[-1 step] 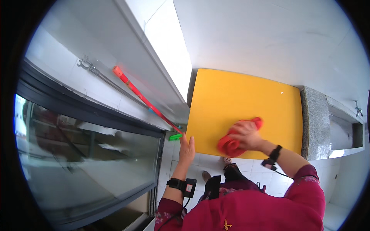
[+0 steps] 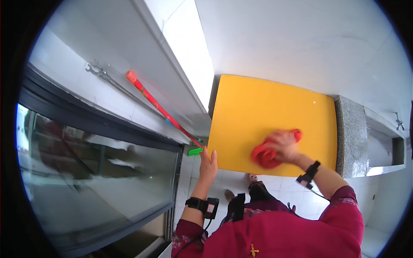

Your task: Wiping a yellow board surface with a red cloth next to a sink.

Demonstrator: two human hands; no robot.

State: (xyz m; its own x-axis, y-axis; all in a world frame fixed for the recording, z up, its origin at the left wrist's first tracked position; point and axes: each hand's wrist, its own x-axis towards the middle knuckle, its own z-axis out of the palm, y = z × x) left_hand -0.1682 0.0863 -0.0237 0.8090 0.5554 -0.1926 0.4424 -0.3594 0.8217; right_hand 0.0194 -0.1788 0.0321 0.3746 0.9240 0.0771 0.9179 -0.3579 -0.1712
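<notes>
A yellow tabletop (image 2: 262,103) lies in front of me. On its near part, right of the middle, my right hand (image 2: 284,145) presses down on a bunched red cloth (image 2: 263,156) and grips it; the hand and cloth are slightly blurred. Red fabric sticks out on both sides of the hand. My left hand (image 2: 208,167) is at the near left corner of the table, fingers stretched out, holding nothing. Whether it touches the edge, I cannot tell. A small white speck (image 2: 314,102) sits at the table's far right.
A broom with a red handle (image 2: 152,101) and green bristles (image 2: 195,152) leans left of the table. Beyond my left arm is a dark-framed glass door (image 2: 107,172). A grey stone counter (image 2: 352,137) with a sink and tap (image 2: 399,122) adjoins the table's right side.
My right hand has slid the red cloth a little to the right across the tabletop. The left hand stays nearly where it was.
</notes>
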